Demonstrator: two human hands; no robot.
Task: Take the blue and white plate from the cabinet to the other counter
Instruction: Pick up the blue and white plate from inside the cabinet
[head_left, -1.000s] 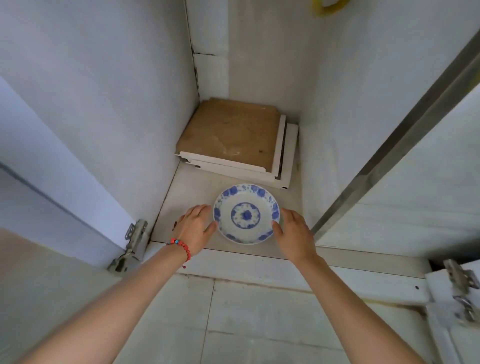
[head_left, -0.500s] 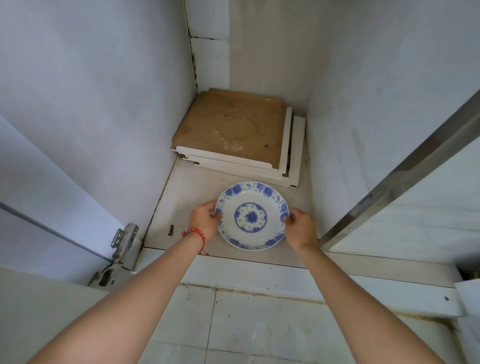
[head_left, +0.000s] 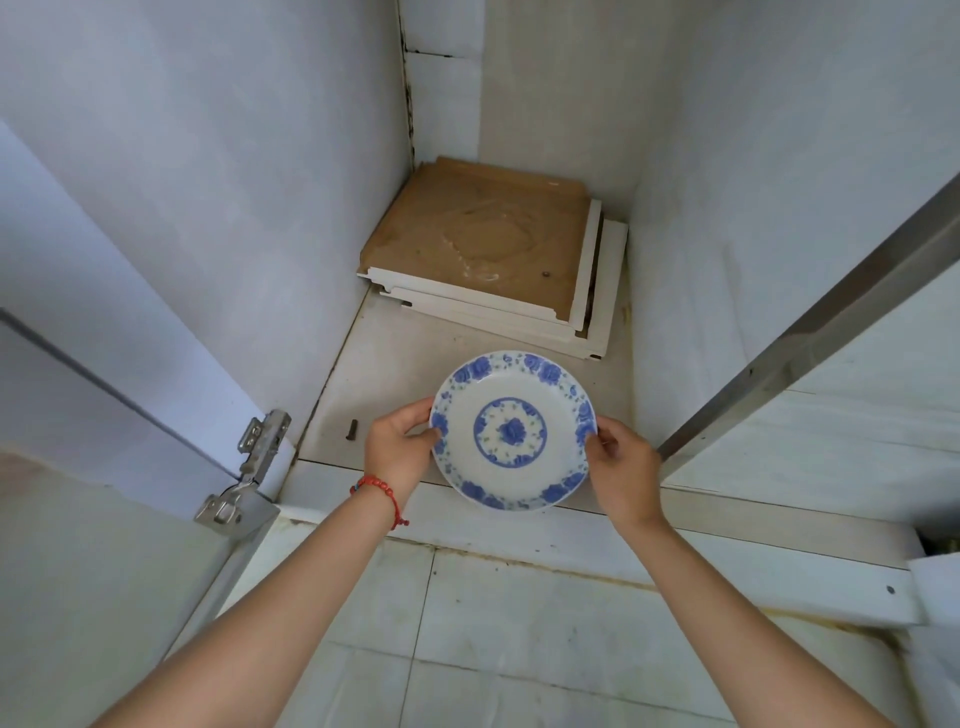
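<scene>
The blue and white plate (head_left: 512, 431) is round, with blue flowers on its rim and a blue ring at its centre. It is lifted off the cabinet floor (head_left: 387, 364), above the front sill. My left hand (head_left: 399, 451), with a red bead bracelet at the wrist, grips the plate's left edge. The right edge is pinched by my right hand (head_left: 623, 465). Both thumbs lie on top of the rim.
Stacked white-edged boards with a brown top (head_left: 488, 244) lie at the back of the cabinet. An open door with a metal hinge (head_left: 249, 467) stands at the left. A metal strip (head_left: 810, 332) runs along the right side. A small dark screw (head_left: 353, 430) lies on the cabinet floor.
My hands went from resting beside the plate to gripping its edges. The plate has come up off the cabinet floor and toward me, over the sill.
</scene>
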